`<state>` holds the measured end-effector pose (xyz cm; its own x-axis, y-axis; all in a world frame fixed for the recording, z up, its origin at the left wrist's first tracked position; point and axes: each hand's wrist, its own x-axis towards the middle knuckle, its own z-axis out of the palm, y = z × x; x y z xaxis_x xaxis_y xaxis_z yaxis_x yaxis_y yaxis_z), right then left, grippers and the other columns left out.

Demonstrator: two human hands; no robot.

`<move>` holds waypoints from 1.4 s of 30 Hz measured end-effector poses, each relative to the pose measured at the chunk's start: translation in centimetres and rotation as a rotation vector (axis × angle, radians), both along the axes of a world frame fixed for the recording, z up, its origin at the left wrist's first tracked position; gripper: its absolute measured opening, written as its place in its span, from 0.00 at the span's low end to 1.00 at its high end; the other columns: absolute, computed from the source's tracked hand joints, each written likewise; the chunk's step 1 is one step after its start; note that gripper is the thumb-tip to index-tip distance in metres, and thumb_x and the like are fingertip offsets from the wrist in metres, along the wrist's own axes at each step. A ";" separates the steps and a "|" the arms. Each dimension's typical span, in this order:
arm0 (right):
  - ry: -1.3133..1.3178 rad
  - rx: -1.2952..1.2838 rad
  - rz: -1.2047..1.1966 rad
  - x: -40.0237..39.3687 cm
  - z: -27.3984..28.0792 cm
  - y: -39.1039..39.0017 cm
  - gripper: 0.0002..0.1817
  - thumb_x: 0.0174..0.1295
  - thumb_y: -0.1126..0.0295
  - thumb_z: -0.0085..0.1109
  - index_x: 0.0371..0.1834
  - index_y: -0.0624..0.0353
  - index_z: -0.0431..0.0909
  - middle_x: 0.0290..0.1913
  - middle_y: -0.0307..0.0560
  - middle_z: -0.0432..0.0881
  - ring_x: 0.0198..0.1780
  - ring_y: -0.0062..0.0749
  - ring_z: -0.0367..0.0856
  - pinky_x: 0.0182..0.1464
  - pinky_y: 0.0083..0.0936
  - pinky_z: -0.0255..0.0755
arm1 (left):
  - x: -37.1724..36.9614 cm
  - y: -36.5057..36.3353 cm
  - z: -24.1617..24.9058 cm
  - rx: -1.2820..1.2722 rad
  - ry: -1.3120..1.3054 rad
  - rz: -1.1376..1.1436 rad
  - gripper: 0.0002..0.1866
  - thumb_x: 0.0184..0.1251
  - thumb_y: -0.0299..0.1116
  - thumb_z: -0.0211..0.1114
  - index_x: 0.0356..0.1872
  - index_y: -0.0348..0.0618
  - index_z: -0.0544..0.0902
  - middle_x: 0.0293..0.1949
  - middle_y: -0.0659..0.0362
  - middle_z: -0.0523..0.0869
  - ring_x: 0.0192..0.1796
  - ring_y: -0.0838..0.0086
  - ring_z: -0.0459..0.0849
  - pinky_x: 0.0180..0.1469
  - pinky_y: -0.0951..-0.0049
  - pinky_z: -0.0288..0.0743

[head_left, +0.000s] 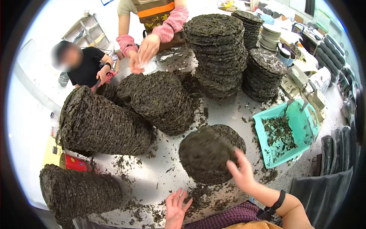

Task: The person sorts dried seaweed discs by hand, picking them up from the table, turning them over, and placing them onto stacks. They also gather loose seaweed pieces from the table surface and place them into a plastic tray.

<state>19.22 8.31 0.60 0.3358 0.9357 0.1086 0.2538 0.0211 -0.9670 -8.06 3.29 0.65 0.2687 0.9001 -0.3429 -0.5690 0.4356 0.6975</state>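
Observation:
A round, dark seaweed-like disc (204,150), blurred by motion, lies tilted over a short stack of similar discs (232,137) at the middle of the table. My right hand (241,170) is at the disc's right edge, thumb and fingers around the rim. Below the stack, near the table's front edge, my left hand (177,208) is raised with its fingers spread and nothing in it. Tall stacks of the same discs stand to the left (103,122) and beyond (217,53).
A turquoise basket (261,133) with dark scraps sits at the right. A co-worker's hands (145,53) are above the far side of the table, and another person (89,63) is at the far left. A red can (74,163) lies between two left stacks.

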 end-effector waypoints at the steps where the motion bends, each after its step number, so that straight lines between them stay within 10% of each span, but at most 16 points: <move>1: -0.159 -0.031 -0.062 1.5 -0.1 0.6 0.30 0.62 0.69 0.59 0.67 0.62 0.62 0.61 0.56 0.69 0.62 0.40 0.68 0.60 0.35 0.67 | 0.0 0.4 -1.3 0.089 -0.005 -0.063 0.48 0.58 0.23 0.65 0.75 0.54 0.46 0.76 0.50 0.43 0.78 0.57 0.41 0.75 0.46 0.47; 10: -0.252 -0.570 0.010 7.0 -6.7 4.9 0.53 0.58 0.35 0.57 0.73 0.68 0.52 0.75 0.61 0.49 0.76 0.54 0.44 0.74 0.44 0.45 | 6.1 8.8 -6.9 0.096 0.335 -0.034 0.51 0.64 0.32 0.65 0.75 0.44 0.33 0.77 0.48 0.35 0.79 0.62 0.34 0.76 0.61 0.34; 15: 0.533 -0.529 0.108 4.0 -3.0 2.4 0.50 0.61 0.51 0.64 0.74 0.63 0.43 0.69 0.60 0.58 0.70 0.46 0.59 0.70 0.38 0.56 | 7.3 9.3 -5.8 -0.051 0.319 -0.098 0.49 0.67 0.42 0.64 0.76 0.42 0.37 0.76 0.50 0.46 0.77 0.64 0.45 0.75 0.64 0.38; 21: 0.676 -0.478 0.013 3.7 -4.3 0.4 0.47 0.60 0.61 0.68 0.72 0.61 0.43 0.66 0.58 0.61 0.67 0.41 0.61 0.67 0.38 0.60 | 7.6 7.0 -6.5 0.026 0.433 -0.081 0.46 0.61 0.25 0.69 0.71 0.38 0.44 0.69 0.47 0.57 0.70 0.64 0.59 0.71 0.65 0.55; 30: 0.841 -0.445 -0.157 4.9 -0.8 -0.2 0.45 0.53 0.65 0.70 0.71 0.62 0.53 0.65 0.58 0.65 0.66 0.43 0.65 0.68 0.39 0.60 | 6.9 5.9 -5.0 -0.012 0.387 -0.005 0.41 0.70 0.32 0.60 0.74 0.43 0.40 0.73 0.46 0.50 0.74 0.59 0.55 0.71 0.61 0.57; 35: 0.703 0.101 -0.560 14.2 5.0 0.8 0.31 0.53 0.57 0.66 0.59 0.55 0.69 0.55 0.46 0.75 0.58 0.42 0.73 0.58 0.46 0.72 | 4.6 2.7 -6.7 0.213 0.435 -0.131 0.31 0.70 0.44 0.61 0.69 0.42 0.63 0.69 0.49 0.65 0.70 0.58 0.66 0.69 0.58 0.61; 42: 0.832 0.531 -0.483 27.6 13.5 12.1 0.27 0.58 0.55 0.65 0.59 0.52 0.70 0.56 0.42 0.76 0.56 0.32 0.74 0.61 0.35 0.67 | 2.2 -0.6 -6.9 0.239 0.554 -0.181 0.26 0.73 0.41 0.57 0.66 0.37 0.67 0.65 0.50 0.72 0.66 0.62 0.71 0.67 0.63 0.64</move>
<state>46.83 20.38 14.09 0.8090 0.5871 0.0282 -0.3802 0.5591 -0.7368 -5.91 2.69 -6.23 0.2646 0.9259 -0.2696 -0.0269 0.2865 0.9577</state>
